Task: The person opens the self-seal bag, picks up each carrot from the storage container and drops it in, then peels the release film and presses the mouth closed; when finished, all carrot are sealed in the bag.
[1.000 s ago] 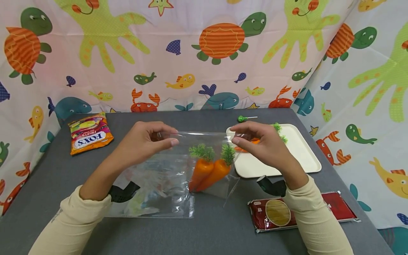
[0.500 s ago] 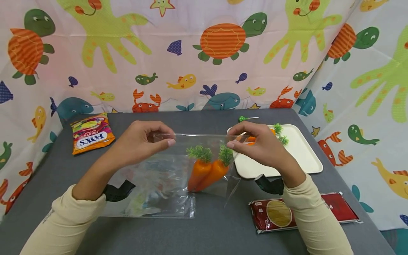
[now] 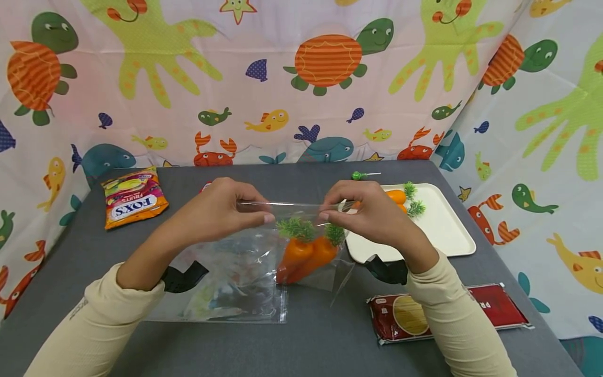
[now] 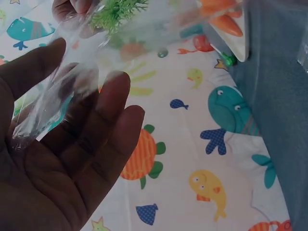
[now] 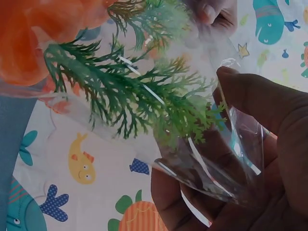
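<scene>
A clear plastic bag (image 3: 245,262) hangs between both hands above the grey table (image 3: 301,345). Two orange toy carrots (image 3: 303,256) with green tops (image 5: 139,96) sit inside it at the right. My left hand (image 3: 226,212) pinches the bag's top edge (image 4: 53,96) at the left. My right hand (image 3: 363,212) pinches the same edge (image 5: 226,159) at the right. The two hands are close together along the bag's mouth. More toy carrots (image 3: 400,199) lie on a white tray (image 3: 443,230) behind my right hand.
A Fox's sweet packet (image 3: 134,196) lies at the back left. A green lollipop (image 3: 360,175) lies behind the tray. A red pasta packet (image 3: 447,311) lies near the front right. Printed cloth walls (image 3: 301,78) enclose the table at back and sides.
Both hands have slid toward each other along the bag's top edge. The gap between them has narrowed. The carrots on the tray now show more.
</scene>
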`<state>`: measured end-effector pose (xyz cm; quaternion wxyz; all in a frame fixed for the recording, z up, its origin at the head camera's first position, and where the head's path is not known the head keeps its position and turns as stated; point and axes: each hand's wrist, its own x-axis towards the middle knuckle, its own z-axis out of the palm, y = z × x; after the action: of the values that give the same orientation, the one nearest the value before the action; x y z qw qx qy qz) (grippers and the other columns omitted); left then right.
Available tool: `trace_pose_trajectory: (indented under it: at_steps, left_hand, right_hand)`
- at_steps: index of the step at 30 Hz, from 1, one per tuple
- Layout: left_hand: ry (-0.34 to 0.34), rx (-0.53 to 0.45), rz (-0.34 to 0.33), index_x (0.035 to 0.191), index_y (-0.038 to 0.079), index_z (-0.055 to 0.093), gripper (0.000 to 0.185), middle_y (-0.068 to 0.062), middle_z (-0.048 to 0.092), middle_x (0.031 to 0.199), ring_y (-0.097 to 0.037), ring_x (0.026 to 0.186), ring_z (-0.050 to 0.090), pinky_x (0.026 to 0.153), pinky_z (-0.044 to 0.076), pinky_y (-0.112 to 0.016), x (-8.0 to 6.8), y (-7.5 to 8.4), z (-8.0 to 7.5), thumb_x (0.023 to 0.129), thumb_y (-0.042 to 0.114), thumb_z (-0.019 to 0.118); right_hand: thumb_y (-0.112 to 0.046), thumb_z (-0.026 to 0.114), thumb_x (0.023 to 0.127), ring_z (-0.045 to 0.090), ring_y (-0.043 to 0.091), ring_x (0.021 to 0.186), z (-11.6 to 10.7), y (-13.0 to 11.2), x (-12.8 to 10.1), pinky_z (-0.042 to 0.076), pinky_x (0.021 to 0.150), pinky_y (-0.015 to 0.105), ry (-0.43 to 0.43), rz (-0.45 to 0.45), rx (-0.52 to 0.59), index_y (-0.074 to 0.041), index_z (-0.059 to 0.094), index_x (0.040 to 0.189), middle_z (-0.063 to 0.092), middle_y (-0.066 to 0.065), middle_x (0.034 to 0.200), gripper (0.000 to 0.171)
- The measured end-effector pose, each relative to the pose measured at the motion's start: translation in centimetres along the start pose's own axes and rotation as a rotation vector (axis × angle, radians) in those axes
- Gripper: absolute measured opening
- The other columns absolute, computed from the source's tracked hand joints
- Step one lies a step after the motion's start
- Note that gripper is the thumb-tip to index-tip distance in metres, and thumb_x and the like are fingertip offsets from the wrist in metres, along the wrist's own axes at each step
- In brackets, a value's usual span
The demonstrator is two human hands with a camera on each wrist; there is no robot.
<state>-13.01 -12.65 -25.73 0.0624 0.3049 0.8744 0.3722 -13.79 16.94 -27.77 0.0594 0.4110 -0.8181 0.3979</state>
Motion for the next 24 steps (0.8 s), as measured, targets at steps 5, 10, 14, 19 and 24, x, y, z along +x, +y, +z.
trace_pose_trajectory:
  at_steps: [5, 10, 14, 19, 24]
  left_hand:
    - [0.019, 0.015, 0.031, 0.095, 0.012, 0.077, 0.008, 0.006, 0.07, 0.086, -0.012, 0.077, 0.062, 0.065, 0.054, -0.033, -0.1, -0.1, 0.1, 0.089, 0.016, 0.073]
    - [0.023, 0.003, 0.027, 0.097, 0.01, 0.077, 0.01, 0.005, 0.071, 0.085, -0.01, 0.076, 0.064, 0.066, 0.055, -0.033, -0.4, -0.2, 0.2, 0.091, 0.016, 0.071]
    - [0.04, -0.017, 0.011, 0.101, 0.009, 0.077, 0.014, 0.005, 0.072, 0.088, -0.009, 0.08, 0.066, 0.071, 0.056, -0.034, -0.6, -0.5, 0.2, 0.093, 0.017, 0.069]
    - [0.06, -0.048, -0.002, 0.104, 0.009, 0.077, 0.016, 0.004, 0.073, 0.088, -0.01, 0.079, 0.067, 0.07, 0.056, -0.034, -1.0, -0.9, 0.1, 0.093, 0.018, 0.069]
    - [0.11, -0.093, -0.006, 0.108, 0.008, 0.076, 0.021, 0.003, 0.074, 0.088, -0.011, 0.083, 0.068, 0.068, 0.055, -0.034, -1.6, -2.0, 0.0, 0.092, 0.02, 0.07]
  right_hand:
    - [-0.019, 0.076, 0.087, 0.061, 0.01, 0.083, 0.1, -0.3, 0.2, 0.053, 0.067, 0.035, 0.002, 0.05, -0.031, -0.016, 0.076, 0.097, 0.07, -0.01, 0.091, 0.01]
    - [-0.018, 0.075, 0.088, 0.062, 0.008, 0.077, 0.3, -0.5, 0.6, 0.054, 0.064, 0.032, 0.027, 0.062, -0.053, -0.015, 0.078, 0.094, 0.07, -0.011, 0.087, 0.007]
    - [-0.015, 0.074, 0.089, 0.061, 0.007, 0.076, 0.4, -0.5, 0.6, 0.055, 0.063, 0.032, 0.036, 0.077, -0.052, -0.014, 0.078, 0.091, 0.07, -0.01, 0.085, 0.005]
    - [-0.016, 0.073, 0.09, 0.064, 0.008, 0.083, 0.3, 0.0, 0.2, 0.057, 0.069, 0.032, 0.062, 0.151, -0.019, -0.012, 0.077, 0.098, 0.071, -0.007, 0.091, 0.01]
    - [-0.009, 0.07, 0.091, 0.068, 0.014, 0.088, 0.3, 1.0, -0.6, 0.058, 0.069, 0.032, 0.099, 0.228, 0.149, -0.006, 0.07, 0.114, 0.072, 0.002, 0.101, 0.023]
